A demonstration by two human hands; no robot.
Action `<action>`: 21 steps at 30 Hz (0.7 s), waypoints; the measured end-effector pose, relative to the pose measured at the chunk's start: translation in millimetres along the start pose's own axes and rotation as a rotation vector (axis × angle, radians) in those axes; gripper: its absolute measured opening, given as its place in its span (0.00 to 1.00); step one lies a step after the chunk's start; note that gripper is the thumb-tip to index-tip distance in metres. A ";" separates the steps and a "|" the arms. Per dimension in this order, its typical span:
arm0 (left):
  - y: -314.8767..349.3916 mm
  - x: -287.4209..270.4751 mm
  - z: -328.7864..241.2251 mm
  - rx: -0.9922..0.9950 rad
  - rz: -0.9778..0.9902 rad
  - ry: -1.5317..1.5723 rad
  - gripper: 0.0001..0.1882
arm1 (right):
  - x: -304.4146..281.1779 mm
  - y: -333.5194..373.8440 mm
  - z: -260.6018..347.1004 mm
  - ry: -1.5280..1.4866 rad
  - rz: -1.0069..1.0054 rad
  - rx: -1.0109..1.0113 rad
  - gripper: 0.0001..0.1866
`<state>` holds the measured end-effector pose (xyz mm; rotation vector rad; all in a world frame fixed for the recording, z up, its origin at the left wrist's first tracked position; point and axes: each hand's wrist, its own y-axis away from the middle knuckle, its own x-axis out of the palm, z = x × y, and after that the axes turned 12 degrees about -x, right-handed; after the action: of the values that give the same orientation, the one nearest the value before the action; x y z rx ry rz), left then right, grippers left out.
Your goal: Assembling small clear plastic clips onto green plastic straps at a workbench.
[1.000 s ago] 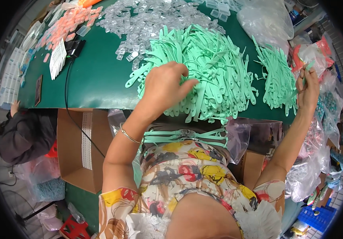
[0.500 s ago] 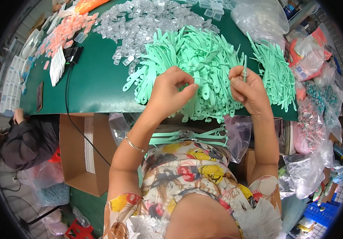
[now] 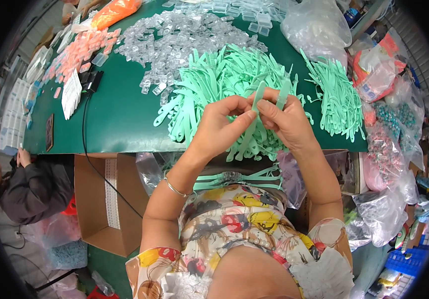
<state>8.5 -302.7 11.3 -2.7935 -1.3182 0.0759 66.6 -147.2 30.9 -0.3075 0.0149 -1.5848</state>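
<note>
Over the green table [image 3: 119, 114], my left hand [image 3: 222, 127] and my right hand [image 3: 284, 122] meet at the fingertips and pinch mint-green plastic strips [image 3: 262, 94]. Two strips stick up from my right fingers. Beneath the hands lies a large heap of the same green strips [image 3: 214, 84]. A smaller heap of green strips [image 3: 336, 99] lies to the right. Several finished strips [image 3: 234, 177] rest in my lap, below the table edge.
Clear plastic clips [image 3: 179, 37] are piled at the back, pink pieces [image 3: 77, 52] at the far left. A black cable [image 3: 87, 124] runs off the table. An open cardboard box [image 3: 102, 199] stands below. Plastic bags [image 3: 389, 129] crowd the right. Another person [image 3: 25, 184] sits at left.
My right hand came in from the far right pile to the middle and now meets my left hand. My left hand lifted off the heap, pinching a strip.
</note>
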 end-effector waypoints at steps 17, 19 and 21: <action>3.4 -59.4 12.8 0.247 0.064 -0.498 0.08 | -9.6 -21.9 40.7 -0.240 -0.168 -0.505 0.11; -7.8 -81.7 19.2 0.071 -0.180 -0.443 0.07 | -6.6 -17.7 41.4 -0.246 -0.188 -0.397 0.11; -28.9 -115.9 39.6 0.013 -0.437 -0.483 0.08 | -7.4 -17.1 40.0 -0.239 -0.159 -0.333 0.11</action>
<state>-89.9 -372.8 -23.7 -2.4887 -1.9814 0.7700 58.1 -132.0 71.5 -0.7733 0.0717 -1.6924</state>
